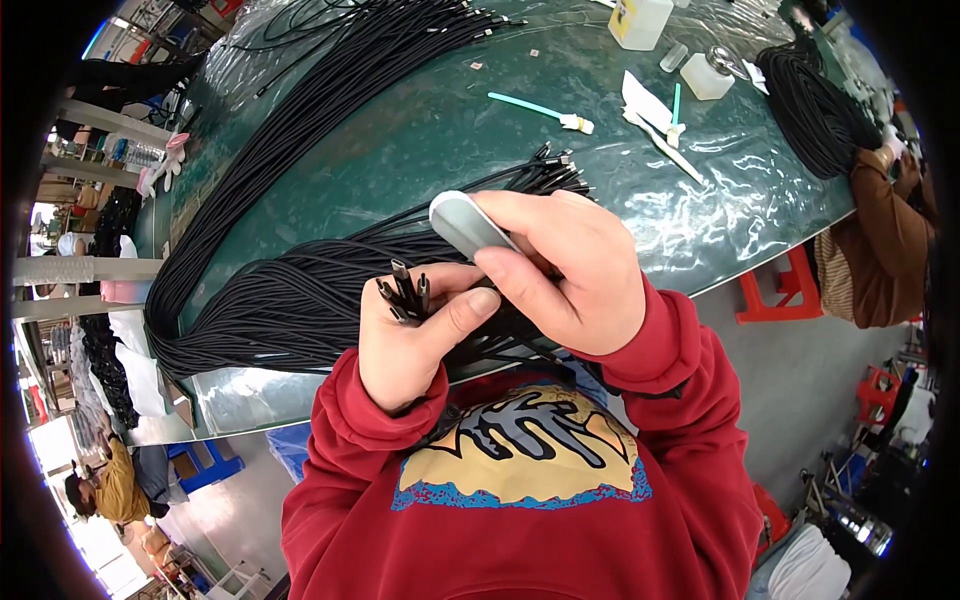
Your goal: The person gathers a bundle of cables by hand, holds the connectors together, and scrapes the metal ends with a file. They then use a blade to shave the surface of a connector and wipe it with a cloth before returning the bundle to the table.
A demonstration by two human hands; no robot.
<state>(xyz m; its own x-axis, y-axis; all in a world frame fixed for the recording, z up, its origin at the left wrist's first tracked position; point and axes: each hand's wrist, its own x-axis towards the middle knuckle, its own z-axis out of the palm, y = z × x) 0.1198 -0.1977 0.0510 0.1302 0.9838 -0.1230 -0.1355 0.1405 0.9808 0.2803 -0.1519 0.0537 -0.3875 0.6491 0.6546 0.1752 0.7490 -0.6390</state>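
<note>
My left hand (405, 345) is closed round several black cables, whose dark metal-tipped connectors (403, 290) stick up above the fingers. Just to its right, my right hand (575, 265) pinches a flat grey strip with a rounded end (466, 222) between thumb and fingers. The strip tilts up to the left, above the held cables; its lower part is hidden by the hand. Under both hands lies a thick bundle of black cables (280, 305) that bends round at the left. More connector ends (560, 170) fan out just beyond my right hand.
The green-topped table (420, 165) carries a second run of black cables (330, 95). Farther off lie a green-handled brush (530, 105), white scraps (655, 115), a white bottle (640, 22), a pump bottle (708, 76) and coiled cables (815, 110). A brown-sleeved person (885, 240) is at the right.
</note>
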